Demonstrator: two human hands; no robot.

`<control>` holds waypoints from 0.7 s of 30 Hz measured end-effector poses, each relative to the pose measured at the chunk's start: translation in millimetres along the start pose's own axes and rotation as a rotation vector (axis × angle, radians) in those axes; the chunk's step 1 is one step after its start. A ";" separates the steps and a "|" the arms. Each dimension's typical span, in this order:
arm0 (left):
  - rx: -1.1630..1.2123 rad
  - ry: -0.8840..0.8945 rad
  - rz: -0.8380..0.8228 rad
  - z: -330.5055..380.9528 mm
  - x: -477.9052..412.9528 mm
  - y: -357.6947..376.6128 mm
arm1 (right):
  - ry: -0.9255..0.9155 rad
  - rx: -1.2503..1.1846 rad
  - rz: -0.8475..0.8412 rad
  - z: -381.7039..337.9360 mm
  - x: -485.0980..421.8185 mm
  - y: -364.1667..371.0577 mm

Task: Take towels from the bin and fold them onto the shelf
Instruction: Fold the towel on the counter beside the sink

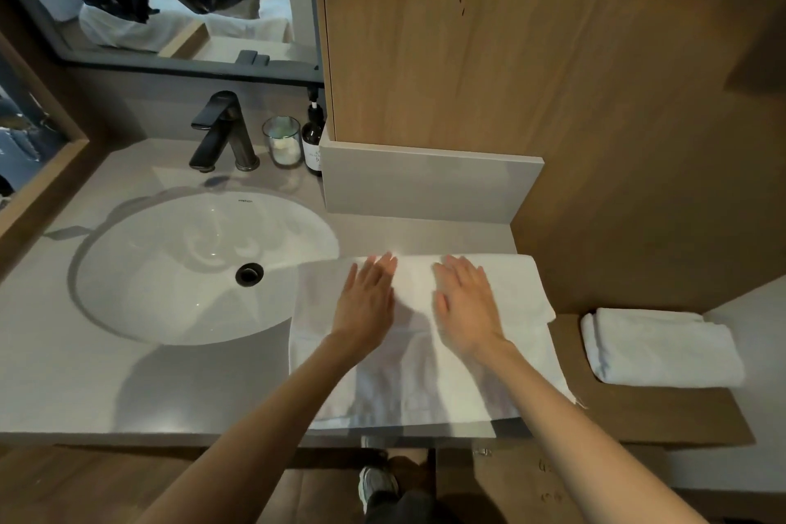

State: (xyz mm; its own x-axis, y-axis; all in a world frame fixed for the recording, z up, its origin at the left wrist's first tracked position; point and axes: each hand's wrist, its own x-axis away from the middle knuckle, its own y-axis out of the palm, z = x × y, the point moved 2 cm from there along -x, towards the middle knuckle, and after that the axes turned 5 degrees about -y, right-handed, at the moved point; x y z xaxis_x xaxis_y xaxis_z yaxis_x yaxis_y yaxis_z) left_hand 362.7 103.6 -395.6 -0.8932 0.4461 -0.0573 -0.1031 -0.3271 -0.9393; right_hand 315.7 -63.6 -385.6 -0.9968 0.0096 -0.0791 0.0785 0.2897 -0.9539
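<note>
White towel (425, 374), long axis left-right (flat)

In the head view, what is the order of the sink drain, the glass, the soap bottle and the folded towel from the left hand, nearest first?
1. The sink drain, just left of the left hand.
2. The glass and the soap bottle, at the back of the counter: too close to call.
3. The folded towel, far right on the wooden shelf.
</note>
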 end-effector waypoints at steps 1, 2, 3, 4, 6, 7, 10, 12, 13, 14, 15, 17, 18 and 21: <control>-0.034 -0.031 -0.063 5.2 -7.3 6.7 | -0.008 -0.005 -0.043 -5.2 -8.9 6.3; -0.061 -0.063 -0.109 7.9 -12.8 14.8 | -0.010 0.003 -0.086 -9.0 -16.7 13.2; -0.083 -0.092 -0.139 10.4 -15.5 21.3 | -0.004 0.011 -0.125 -11.4 -21.8 20.6; -0.087 -0.118 -0.153 11.7 -16.1 27.5 | 0.004 0.009 -0.147 -12.3 -24.3 27.3; -0.092 -0.155 -0.148 10.1 -11.7 37.9 | -0.005 -0.006 -0.121 -9.0 -22.5 39.2; -0.109 -0.163 -0.144 8.1 -9.1 40.7 | -0.021 -0.004 -0.103 -5.5 -19.9 43.0; -0.152 -0.143 -0.132 -1.4 -4.4 39.2 | -0.032 0.082 -0.132 13.5 -14.7 44.7; -0.158 -0.140 -0.132 -9.6 -3.1 33.7 | -0.014 0.153 -0.161 30.3 -13.8 40.8; -0.161 -0.147 -0.135 -14.4 -1.9 31.8 | 0.002 0.179 -0.171 39.8 -12.3 38.8; -0.166 -0.160 -0.133 -19.2 -0.2 30.0 | 0.023 0.197 -0.172 49.3 -10.2 36.6; -0.170 -0.177 -0.126 -23.9 2.2 28.5 | 0.050 0.207 -0.167 58.7 -6.8 34.1; -0.164 -0.214 -0.100 -32.1 5.9 24.4 | 0.107 0.208 -0.150 75.5 2.0 28.3; -0.154 -0.228 -0.093 -35.7 6.9 23.0 | 0.131 0.202 -0.140 82.6 6.5 25.7; -0.136 -0.273 -0.095 -40.3 8.8 20.7 | 0.160 0.176 -0.116 92.2 13.5 19.0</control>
State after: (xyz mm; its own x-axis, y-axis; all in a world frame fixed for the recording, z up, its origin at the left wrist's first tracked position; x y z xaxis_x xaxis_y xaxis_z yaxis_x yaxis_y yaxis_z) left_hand 370.3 134.3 -429.1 -0.9686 0.2236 0.1088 -0.1491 -0.1721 -0.9737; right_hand 305.0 -146.3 -431.5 -0.9877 0.1411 0.0673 -0.0494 0.1266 -0.9907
